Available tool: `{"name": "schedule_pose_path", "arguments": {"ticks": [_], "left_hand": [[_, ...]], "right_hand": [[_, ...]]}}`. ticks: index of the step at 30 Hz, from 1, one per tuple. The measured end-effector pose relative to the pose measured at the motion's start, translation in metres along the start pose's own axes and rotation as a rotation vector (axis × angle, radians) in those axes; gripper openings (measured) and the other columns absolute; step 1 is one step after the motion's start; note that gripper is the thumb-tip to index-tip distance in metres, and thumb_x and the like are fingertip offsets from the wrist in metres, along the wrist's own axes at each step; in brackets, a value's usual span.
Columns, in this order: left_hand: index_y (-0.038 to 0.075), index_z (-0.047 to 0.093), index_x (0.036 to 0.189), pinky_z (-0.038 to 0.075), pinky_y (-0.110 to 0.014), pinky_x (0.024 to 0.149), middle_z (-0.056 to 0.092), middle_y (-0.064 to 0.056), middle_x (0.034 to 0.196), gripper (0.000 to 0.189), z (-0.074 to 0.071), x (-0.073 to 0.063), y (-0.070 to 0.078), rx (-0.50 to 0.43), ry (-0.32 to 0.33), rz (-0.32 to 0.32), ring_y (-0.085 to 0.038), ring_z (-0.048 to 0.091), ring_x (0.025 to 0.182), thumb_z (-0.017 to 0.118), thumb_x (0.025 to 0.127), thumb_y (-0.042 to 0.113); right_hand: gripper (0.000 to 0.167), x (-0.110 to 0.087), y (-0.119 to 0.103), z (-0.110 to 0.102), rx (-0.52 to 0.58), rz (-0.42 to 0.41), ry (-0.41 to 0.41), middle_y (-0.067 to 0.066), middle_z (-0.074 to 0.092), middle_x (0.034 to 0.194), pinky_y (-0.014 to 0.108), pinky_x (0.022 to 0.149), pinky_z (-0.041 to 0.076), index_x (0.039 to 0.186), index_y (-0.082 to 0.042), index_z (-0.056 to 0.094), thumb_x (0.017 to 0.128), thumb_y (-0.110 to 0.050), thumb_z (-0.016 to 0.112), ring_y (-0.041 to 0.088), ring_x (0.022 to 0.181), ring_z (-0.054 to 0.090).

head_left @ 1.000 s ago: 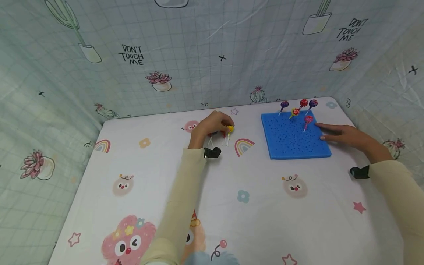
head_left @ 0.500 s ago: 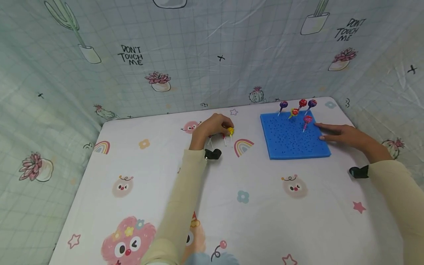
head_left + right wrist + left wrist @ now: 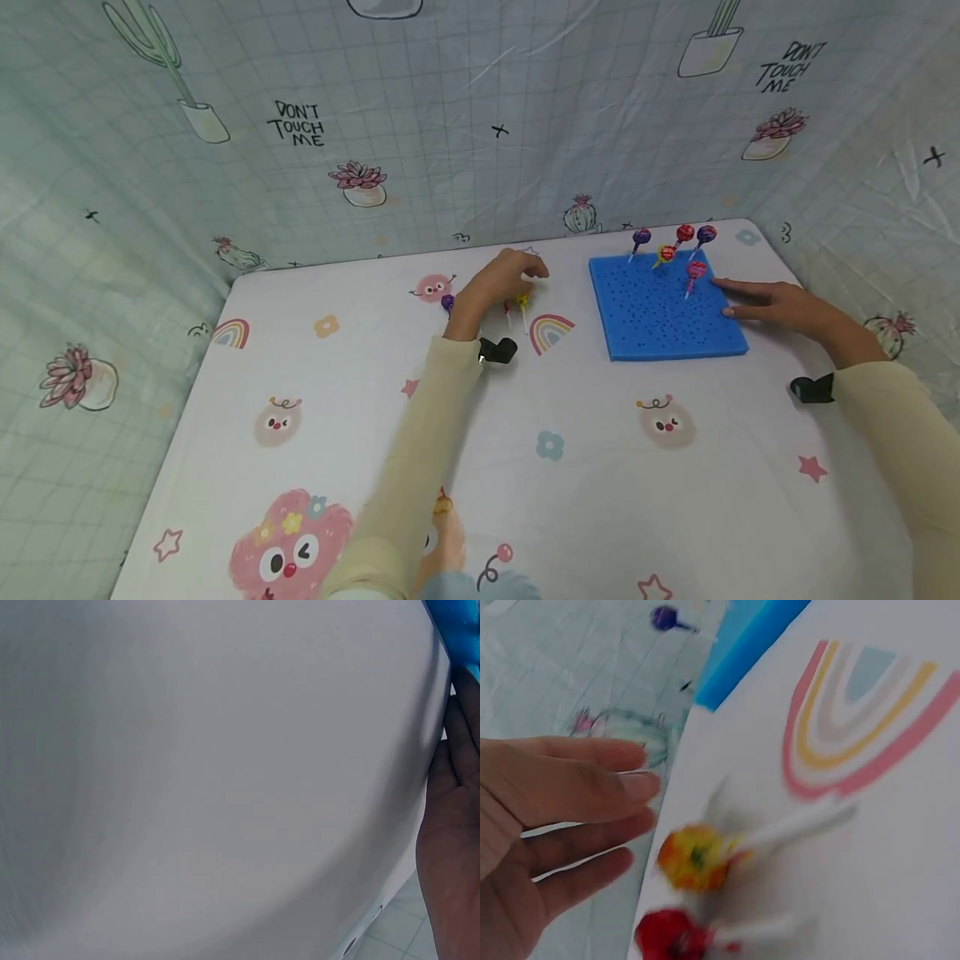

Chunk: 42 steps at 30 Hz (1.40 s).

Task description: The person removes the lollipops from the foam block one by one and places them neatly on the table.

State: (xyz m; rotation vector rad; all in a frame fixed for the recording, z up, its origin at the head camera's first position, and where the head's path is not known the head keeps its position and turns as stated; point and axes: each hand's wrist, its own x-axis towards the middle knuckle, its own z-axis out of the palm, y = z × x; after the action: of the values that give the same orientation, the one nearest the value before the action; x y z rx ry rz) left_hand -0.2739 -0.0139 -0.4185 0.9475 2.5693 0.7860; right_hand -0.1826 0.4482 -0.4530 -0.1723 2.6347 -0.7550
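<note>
My left hand (image 3: pixel 498 279) hovers over loose lollipops at the back of the table, its fingers loosely bent with nothing between them. In the left wrist view a yellow-orange lollipop (image 3: pixel 696 859) lies just beyond its fingertips, and a red lollipop (image 3: pixel 671 935) lies beside that one. A purple lollipop (image 3: pixel 447 303) shows at the wrist's left; the hand hides part of the group. My right hand (image 3: pixel 783 308) rests with extended fingers at the right edge of a blue foam board (image 3: pixel 645 325) full of small holes. Several lollipops, including a pink one (image 3: pixel 697 270), stand in the board.
A white table (image 3: pixel 600 500) printed with cartoon figures carries everything. Behind it hangs a patterned cloth (image 3: pixel 450 125), with another cloth side (image 3: pixel 900 208) close by the right arm. A black wrist camera (image 3: pixel 497 350) sits at the left cuff.
My left hand has let go of the yellow lollipop and shifted slightly right, its fingers opening. The purple lollipop has come into sight at the wrist. My right hand stays at the board.
</note>
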Motion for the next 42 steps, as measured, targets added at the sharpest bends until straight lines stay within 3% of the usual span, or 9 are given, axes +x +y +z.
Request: {"name": "schedule_pose_path", "arguments": {"ticks": [5, 10, 22, 25, 29, 35, 42], "left_hand": [[0.006, 0.066, 0.131, 0.047, -0.025, 0.103, 0.068, -0.007, 0.128, 0.029, 0.028, 0.021, 0.026, 0.061, 0.082, 0.062, -0.018, 0.061, 0.120, 0.062, 0.102, 0.010], [0.007, 0.061, 0.137, 0.049, -0.019, 0.097, 0.067, -0.006, 0.131, 0.033, 0.052, 0.043, 0.050, -0.016, 0.168, 0.103, -0.014, 0.063, 0.117, 0.058, 0.105, 0.012], [0.009, 0.045, 0.151, 0.045, -0.014, 0.099, 0.060, -0.008, 0.143, 0.046, 0.086, 0.095, 0.100, -0.118, 0.083, 0.236, -0.011, 0.061, 0.123, 0.055, 0.106, 0.013], [0.009, 0.042, 0.152, 0.045, -0.014, 0.100, 0.059, -0.008, 0.144, 0.049, 0.097, 0.106, 0.109, -0.142, 0.051, 0.223, -0.010, 0.060, 0.126, 0.056, 0.106, 0.015], [0.013, 0.041, 0.154, 0.045, -0.015, 0.101, 0.058, -0.003, 0.146, 0.052, 0.114, 0.116, 0.122, -0.202, 0.050, 0.141, -0.007, 0.057, 0.129, 0.058, 0.105, 0.019], [0.017, 0.046, 0.152, 0.045, -0.013, 0.099, 0.059, 0.003, 0.144, 0.048, 0.126, 0.119, 0.144, -0.238, 0.159, 0.056, -0.004, 0.059, 0.123, 0.057, 0.106, 0.028], [0.011, 0.059, 0.142, 0.043, -0.008, 0.096, 0.065, 0.001, 0.136, 0.039, 0.129, 0.120, 0.150, -0.293, 0.247, 0.084, -0.004, 0.060, 0.119, 0.056, 0.106, 0.025]], "right_hand": [[0.078, 0.000, -0.002, 0.000, 0.008, 0.015, -0.002, 0.033, 0.014, 0.163, 0.083, 0.104, 0.014, 0.162, -0.014, 0.025, 0.100, -0.044, 0.063, 0.064, 0.144, 0.007], [0.078, 0.000, -0.003, 0.000, -0.011, 0.010, 0.001, 0.033, 0.015, 0.162, 0.083, 0.104, 0.014, 0.162, -0.015, 0.025, 0.100, -0.045, 0.062, 0.065, 0.143, 0.009], [0.078, -0.002, -0.002, -0.004, -0.016, 0.021, 0.002, 0.033, 0.016, 0.162, 0.081, 0.104, 0.017, 0.162, -0.017, 0.025, 0.100, -0.046, 0.062, 0.065, 0.142, 0.012], [0.077, -0.003, -0.004, -0.004, -0.007, 0.025, -0.002, 0.033, 0.016, 0.162, 0.081, 0.104, 0.018, 0.162, -0.016, 0.025, 0.101, -0.044, 0.062, 0.064, 0.142, 0.013], [0.075, -0.002, -0.006, -0.003, -0.001, 0.017, -0.001, 0.032, 0.018, 0.162, 0.081, 0.105, 0.018, 0.162, -0.015, 0.026, 0.101, -0.041, 0.062, 0.063, 0.143, 0.015], [0.076, -0.002, -0.010, -0.002, 0.034, 0.015, 0.007, 0.031, 0.019, 0.162, 0.081, 0.105, 0.017, 0.161, -0.017, 0.028, 0.100, -0.045, 0.063, 0.062, 0.143, 0.016], [0.076, -0.004, -0.008, -0.005, 0.028, 0.028, 0.012, 0.030, 0.019, 0.162, 0.080, 0.105, 0.017, 0.161, -0.018, 0.028, 0.100, -0.046, 0.063, 0.062, 0.144, 0.015]]}}
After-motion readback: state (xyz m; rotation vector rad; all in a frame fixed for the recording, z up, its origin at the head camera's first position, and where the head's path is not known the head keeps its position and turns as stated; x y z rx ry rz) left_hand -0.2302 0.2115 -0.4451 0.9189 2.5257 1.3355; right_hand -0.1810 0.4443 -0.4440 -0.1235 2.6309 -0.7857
